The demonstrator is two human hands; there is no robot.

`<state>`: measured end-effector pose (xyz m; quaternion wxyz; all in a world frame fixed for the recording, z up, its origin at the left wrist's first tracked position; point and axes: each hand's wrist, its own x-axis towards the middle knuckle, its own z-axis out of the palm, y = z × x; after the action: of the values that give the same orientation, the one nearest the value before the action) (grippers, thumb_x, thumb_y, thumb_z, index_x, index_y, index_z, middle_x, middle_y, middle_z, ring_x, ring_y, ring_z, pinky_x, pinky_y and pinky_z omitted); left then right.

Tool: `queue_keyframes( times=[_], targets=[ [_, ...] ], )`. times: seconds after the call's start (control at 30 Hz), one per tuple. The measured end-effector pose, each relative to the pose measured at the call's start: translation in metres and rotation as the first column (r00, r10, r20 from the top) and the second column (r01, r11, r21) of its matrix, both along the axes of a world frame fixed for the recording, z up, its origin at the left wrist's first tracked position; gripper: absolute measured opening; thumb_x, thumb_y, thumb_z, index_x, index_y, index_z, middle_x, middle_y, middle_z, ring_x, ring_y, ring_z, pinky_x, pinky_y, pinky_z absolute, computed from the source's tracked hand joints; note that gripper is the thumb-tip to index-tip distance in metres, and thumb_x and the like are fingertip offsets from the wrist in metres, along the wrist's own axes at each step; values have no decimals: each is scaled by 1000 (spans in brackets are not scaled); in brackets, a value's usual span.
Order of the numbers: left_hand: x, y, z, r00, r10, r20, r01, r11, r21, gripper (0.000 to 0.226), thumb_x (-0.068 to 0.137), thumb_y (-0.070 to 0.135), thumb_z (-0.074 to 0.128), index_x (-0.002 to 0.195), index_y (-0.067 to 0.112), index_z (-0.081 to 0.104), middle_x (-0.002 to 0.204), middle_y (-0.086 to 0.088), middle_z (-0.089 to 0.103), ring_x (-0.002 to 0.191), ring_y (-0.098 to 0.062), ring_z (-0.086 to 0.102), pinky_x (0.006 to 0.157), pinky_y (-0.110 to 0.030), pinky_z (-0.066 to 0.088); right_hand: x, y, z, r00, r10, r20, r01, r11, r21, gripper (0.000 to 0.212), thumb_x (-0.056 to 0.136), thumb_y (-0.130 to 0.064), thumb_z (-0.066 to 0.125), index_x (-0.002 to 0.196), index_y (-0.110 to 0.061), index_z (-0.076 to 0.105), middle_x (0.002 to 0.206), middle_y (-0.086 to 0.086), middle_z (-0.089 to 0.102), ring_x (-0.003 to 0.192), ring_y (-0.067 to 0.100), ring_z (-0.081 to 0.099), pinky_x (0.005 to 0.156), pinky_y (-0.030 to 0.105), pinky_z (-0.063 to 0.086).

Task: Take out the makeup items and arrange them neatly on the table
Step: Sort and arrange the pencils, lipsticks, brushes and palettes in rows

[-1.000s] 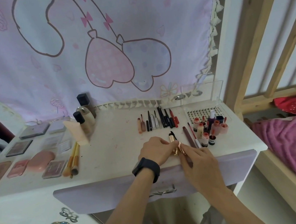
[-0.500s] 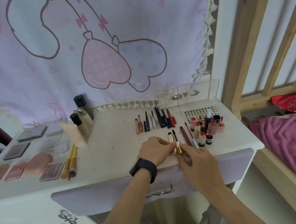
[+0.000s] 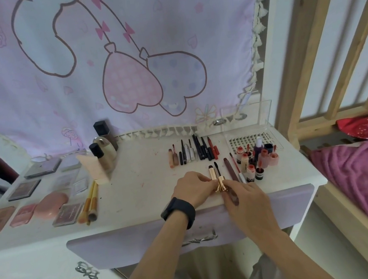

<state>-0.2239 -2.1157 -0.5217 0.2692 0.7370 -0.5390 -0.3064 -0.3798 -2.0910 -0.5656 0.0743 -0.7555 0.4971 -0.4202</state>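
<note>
Head view: left hand [image 3: 193, 188], watch [image 3: 179, 211] on wrist, fingers curled, pinches gold tube [image 3: 212, 173] lying on table [image 3: 137, 185] near front edge. Right hand [image 3: 244, 199] pinches gold wand cap [image 3: 221, 182], just beside tube. Pencil row [image 3: 194, 153] behind, small bottles [image 3: 254, 164] right of hands, palettes [image 3: 23, 189] and brushes [image 3: 90, 203] at left.

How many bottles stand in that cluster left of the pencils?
3, clustered together: a dark square-capped bottle rearmost, a rounded beige bottle before it, a black-capped bottle nearest. Another could hide behind them.
</note>
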Motion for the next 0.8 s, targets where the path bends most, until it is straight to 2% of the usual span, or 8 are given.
queue_keyframes(
  times=[0.2, 0.43, 0.57, 0.8],
  targets=[
    [-4, 1, 3, 1000, 6, -1, -6, 1000, 2, 18, 77, 49, 69, 70, 33, 68, 77, 7, 74, 79, -14, 70, 79, -38, 61, -1, 0, -1, 1000, -5, 1, 5, 1000, 11, 27, 84, -10, 80, 110, -9, 75, 88, 2, 75, 74, 19, 62, 67, 26, 46],
    [-2, 6, 2, 1000, 5, 25, -5, 1000, 3, 19, 82, 48, 66, 71, 32, 69, 78, 8, 75, 75, -15, 70, 79, -37, 60, -4, -1, 0, 1000, 5, -4, -5, 999, 49, 29, 89, -12, 76, 118, -10, 72, 92, 2, 75, 76, 16, 56, 68, 27, 45],
    [1, 10, 2, 1000, -6, 24, 6, 1000, 8, 15, 84, 46, 66, 78, 32, 70, 80, 10, 74, 76, -12, 68, 80, -34, 59, -5, 1, 1, 1000, 9, -24, -7, 998, 56, 27, 90, -12, 74, 117, -10, 72, 97, 4, 75, 81, 22, 63, 71, 28, 46],
    [5, 15, 3, 999, -41, 8, 41, 999, -5, 16, 87, 46, 66, 93, 31, 71, 87, 10, 73, 81, -10, 67, 83, -33, 59, -4, 3, 4, 999, 22, -34, -19, 997, 81, 30, 90, -9, 74, 120, -6, 70, 110, 9, 74, 94, 28, 67, 80, 40, 55]
  ],
)
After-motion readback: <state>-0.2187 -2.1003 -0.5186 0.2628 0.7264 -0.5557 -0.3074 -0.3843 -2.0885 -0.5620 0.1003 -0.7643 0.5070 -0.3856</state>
